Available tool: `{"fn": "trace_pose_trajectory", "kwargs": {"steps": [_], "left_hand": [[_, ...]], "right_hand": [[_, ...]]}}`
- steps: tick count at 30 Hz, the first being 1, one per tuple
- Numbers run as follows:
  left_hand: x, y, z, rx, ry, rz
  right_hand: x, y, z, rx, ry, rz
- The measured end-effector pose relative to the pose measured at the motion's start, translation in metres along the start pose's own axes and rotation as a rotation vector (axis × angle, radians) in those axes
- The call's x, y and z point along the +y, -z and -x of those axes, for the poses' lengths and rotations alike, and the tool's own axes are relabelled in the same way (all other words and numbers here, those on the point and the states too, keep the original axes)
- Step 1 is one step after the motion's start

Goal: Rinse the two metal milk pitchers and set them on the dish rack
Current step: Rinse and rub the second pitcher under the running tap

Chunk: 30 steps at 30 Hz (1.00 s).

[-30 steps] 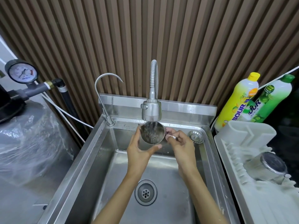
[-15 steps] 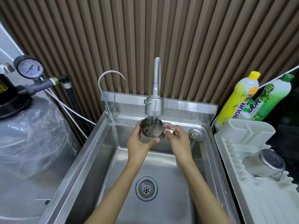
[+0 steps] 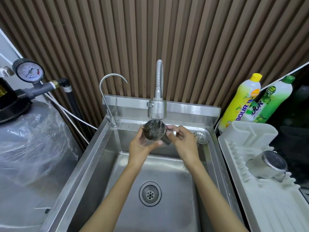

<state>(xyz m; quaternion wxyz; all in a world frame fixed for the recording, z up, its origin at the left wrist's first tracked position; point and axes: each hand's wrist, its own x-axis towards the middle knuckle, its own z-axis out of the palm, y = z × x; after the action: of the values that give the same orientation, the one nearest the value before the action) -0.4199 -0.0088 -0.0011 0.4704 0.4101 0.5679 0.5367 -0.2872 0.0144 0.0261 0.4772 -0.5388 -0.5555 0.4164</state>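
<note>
A small metal milk pitcher [image 3: 154, 130] is under the running spray faucet [image 3: 157, 108] at the back of the steel sink [image 3: 93, 158], its mouth tipped toward me with water falling in. My left hand [image 3: 142, 146] cups its body from the left and below. My right hand [image 3: 181, 141] pinches its handle on the right. A second metal pitcher [image 3: 267, 164] lies on its side on the white dish rack [image 3: 260, 203] to the right of the sink.
A thin gooseneck tap [image 3: 108, 97] stands at the sink's back left. A loose strainer [image 3: 200, 137] rests at the back right corner; the drain [image 3: 150, 193] is mid-basin. Two dish-soap bottles [image 3: 240, 101] stand behind the rack. A plastic-wrapped tank with a pressure gauge [image 3: 30, 72] fills the left.
The pitcher has tipped a bit more toward me under the stream. Both hands keep their hold, and the view has shifted slightly.
</note>
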Motion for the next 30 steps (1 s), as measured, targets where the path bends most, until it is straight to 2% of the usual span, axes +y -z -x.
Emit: {"fn": "trace_pose_trajectory", "kwargs": {"steps": [1,3,4,6,8,11,15,18,21,24,27,30], "left_hand": [[0.004,0.008,-0.003,-0.014,0.0,-0.03],[0.008,0.031,-0.013,-0.123,0.06,-0.155],[0.009,0.045,-0.016,-0.224,0.124,-0.193],[0.005,0.066,-0.019,-0.387,0.297,-0.099],[-0.007,0.074,-0.026,-0.404,0.403,0.01],[-0.017,0.062,-0.03,-0.407,0.358,-0.025],[-0.021,0.036,-0.024,-0.459,0.372,-0.104],[-0.032,0.029,-0.023,-0.411,0.395,-0.111],[-0.042,0.005,-0.016,-0.41,0.384,-0.116],[-0.039,-0.039,-0.002,-0.47,0.326,-0.082],[-0.034,-0.099,0.014,-0.549,0.19,-0.127],[-0.025,-0.168,0.035,-0.612,-0.002,-0.173]], "right_hand": [[-0.001,0.0,-0.001,-0.027,0.027,-0.024],[-0.004,-0.002,-0.005,-0.067,0.129,0.081],[-0.005,-0.004,-0.006,-0.1,0.201,0.2],[-0.004,-0.01,-0.007,-0.223,0.409,0.465],[-0.001,-0.016,-0.005,-0.361,0.563,0.693],[0.006,-0.021,-0.001,-0.498,0.677,0.857],[0.022,-0.019,0.013,-0.562,0.749,0.936],[0.029,-0.001,0.024,-0.539,0.755,0.955],[0.037,0.028,0.034,-0.45,0.586,0.915],[0.037,0.066,0.043,-0.296,0.197,0.667],[0.026,0.115,0.051,-0.077,-0.107,0.359],[0.024,0.173,0.059,0.12,-0.245,0.154]]}}
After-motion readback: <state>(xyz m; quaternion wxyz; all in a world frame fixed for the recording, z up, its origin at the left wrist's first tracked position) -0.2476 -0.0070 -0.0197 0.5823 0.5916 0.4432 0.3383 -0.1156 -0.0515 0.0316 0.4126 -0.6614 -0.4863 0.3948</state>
